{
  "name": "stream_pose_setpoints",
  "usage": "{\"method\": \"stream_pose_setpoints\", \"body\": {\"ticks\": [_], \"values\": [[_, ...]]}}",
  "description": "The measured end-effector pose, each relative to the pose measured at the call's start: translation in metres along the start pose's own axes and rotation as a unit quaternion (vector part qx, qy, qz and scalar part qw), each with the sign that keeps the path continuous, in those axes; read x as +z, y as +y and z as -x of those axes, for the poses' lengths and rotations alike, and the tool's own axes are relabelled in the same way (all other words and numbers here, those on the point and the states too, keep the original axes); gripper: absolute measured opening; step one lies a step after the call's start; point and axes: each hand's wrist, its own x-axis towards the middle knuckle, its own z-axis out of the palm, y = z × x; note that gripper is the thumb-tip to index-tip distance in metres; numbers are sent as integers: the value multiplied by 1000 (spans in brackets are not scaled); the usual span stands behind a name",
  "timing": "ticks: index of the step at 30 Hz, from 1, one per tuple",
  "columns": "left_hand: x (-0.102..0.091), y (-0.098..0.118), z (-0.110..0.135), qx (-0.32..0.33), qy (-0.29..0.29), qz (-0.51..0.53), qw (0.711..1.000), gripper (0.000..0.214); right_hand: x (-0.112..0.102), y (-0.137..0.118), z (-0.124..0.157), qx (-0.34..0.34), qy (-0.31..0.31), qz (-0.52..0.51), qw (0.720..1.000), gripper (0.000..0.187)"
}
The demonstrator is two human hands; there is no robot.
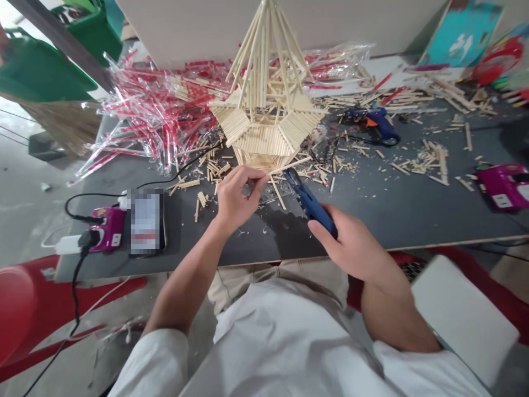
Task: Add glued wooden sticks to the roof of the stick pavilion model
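Note:
A tall model built from pale wooden sticks stands on the dark grey table, with a spire of long sticks above a faceted, hexagon-like base. My left hand pinches a thin wooden stick at one end, and the stick reaches right, close to the model's lower edge. My right hand is shut on the handle of blue-handled cutters. Their dark jaws sit just below the stick, but I cannot tell whether they touch it. Loose stick pieces lie around both hands.
Red-and-clear plastic wrappers are heaped behind the model. A blue-and-orange glue gun lies to the right, and a blurred phone to the left. Magenta power strips and cables sit near the table's ends. Wooden offcuts are scattered widely.

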Motion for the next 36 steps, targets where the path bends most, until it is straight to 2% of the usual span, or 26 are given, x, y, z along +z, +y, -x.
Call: {"method": "stream_pose_setpoints", "body": {"ticks": [3,9,14,21,36], "values": [[0,2,0,0,-4,-3,1000,7,7,-8,0,14,-22,-62,998,42],[1,5,2,14,-33,2,999,6,15,-21,-6,10,-11,-97,995,43],[1,7,3,18,-60,8,998,5,22,-27,-7,-2,3,-104,995,44],[2,8,4,19,-54,12,998,6,29,-29,-4,-14,27,-107,994,44],[3,8,6,0,-54,9,999,5,34,-31,-3,-12,35,-95,995,51]]}}
